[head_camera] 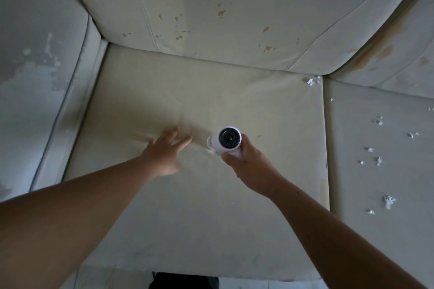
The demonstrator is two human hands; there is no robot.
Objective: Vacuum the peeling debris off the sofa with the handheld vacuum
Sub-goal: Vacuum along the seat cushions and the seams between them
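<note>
The small white handheld vacuum [227, 141], judged light and rigid, is gripped at its handle by the right hand [244, 159], nozzle down on the cream seat cushion [211, 218]; the left hand [164, 152] is pressed flat, fingers spread; white flakes [378, 159], surely feather-light, lie on the neighbouring cushion.

Nozzle of vacuum [226, 140] hidden under its body, dark shape [183, 280] cropped below
</note>
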